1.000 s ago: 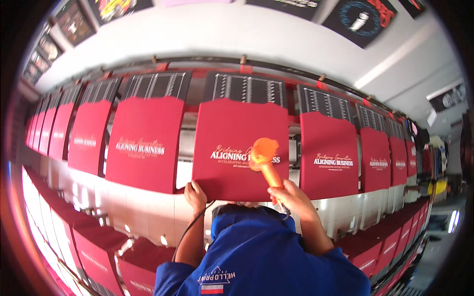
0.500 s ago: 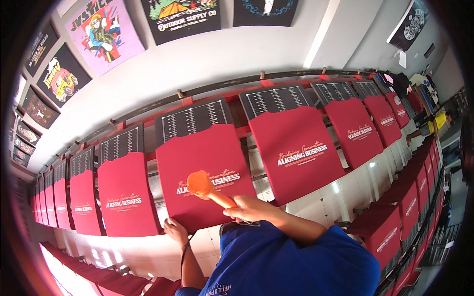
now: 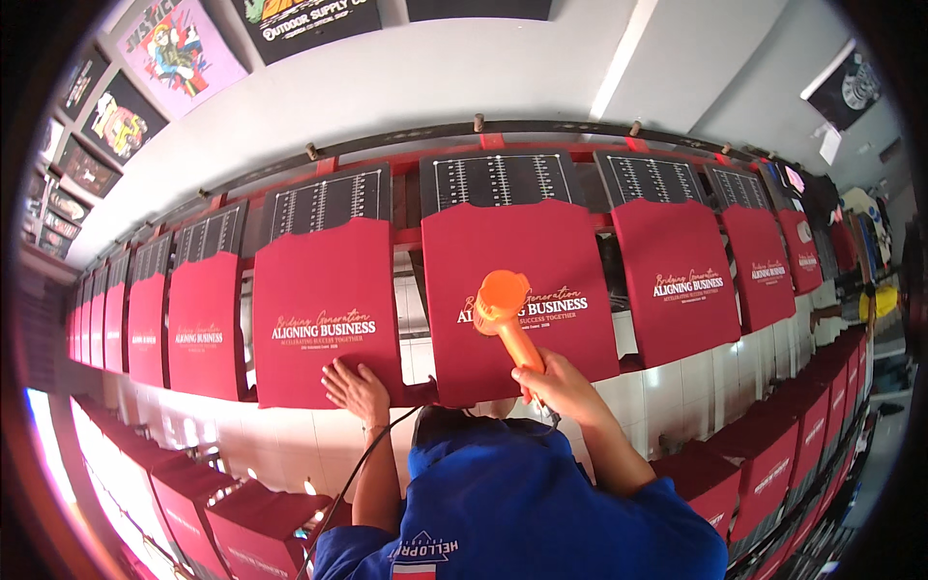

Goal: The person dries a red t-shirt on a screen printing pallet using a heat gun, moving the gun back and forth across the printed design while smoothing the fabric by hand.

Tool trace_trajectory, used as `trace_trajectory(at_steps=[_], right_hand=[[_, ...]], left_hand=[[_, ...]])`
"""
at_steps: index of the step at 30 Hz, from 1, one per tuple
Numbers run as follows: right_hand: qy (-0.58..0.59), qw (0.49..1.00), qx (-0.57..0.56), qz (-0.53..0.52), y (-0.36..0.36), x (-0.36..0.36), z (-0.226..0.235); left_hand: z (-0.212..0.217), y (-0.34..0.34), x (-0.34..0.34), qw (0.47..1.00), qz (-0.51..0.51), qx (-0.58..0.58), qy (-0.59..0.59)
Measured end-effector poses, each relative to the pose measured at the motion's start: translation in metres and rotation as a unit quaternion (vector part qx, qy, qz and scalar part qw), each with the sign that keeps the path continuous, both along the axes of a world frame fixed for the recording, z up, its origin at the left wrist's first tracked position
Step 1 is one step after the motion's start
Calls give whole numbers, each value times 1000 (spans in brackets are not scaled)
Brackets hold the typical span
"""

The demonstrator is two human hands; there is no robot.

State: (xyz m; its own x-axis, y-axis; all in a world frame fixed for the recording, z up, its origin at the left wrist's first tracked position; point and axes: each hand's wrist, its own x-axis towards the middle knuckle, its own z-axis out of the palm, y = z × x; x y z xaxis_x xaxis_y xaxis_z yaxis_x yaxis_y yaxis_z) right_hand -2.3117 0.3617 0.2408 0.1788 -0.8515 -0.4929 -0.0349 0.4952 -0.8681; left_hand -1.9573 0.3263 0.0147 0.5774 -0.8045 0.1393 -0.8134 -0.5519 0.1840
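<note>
An orange hair dryer (image 3: 510,311) is held by its handle in my right hand (image 3: 561,385), whose fingers are wrapped round it. Its round head hangs over the printed lettering of a dark red shirt (image 3: 570,362), hiding part of the print. Flat on the lower edge of the neighbouring red shirt (image 3: 280,372) to the left lies my left hand (image 3: 356,389), open with spread fingers. That shirt bears white and gold lettering. A black cord (image 3: 372,449) passes by my left wrist. Both shirts are stretched on black boards with white measuring marks (image 3: 498,182).
More red shirts on boards (image 3: 681,280) extend left and right in a curved row. A dark rail (image 3: 406,131) runs behind them. Another row of red shirts (image 3: 773,474) stands on the right behind me, over a tiled floor. A person in yellow (image 3: 878,304) is at the far right.
My right hand has carried the hair dryer one shirt to the right. My left hand now rests flat on the shirt that was under the dryer before. The view has shifted right.
</note>
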Motion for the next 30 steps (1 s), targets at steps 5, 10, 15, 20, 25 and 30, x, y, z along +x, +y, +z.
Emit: trace_trajectory(at_steps=[5,10,15,20,25,30], right_hand=[[1,999,8,33,-23,-25,-4],[20,997,24,75,-51,-27,3],[36,994,-1,104,-59,-12,3],[42,993,35,101,-61,2,11],[54,992,36,108,-61,9,6],[72,988,37,135,-63,15,13]], left_hand=[[16,2,-27,999,-27,-19,36],[22,4,-30,998,-23,-31,41],[20,2,-28,998,-23,-44,46],[22,3,-25,997,-25,-44,56],[26,1,-24,997,-29,-38,59],[28,1,-22,996,-61,-19,58]])
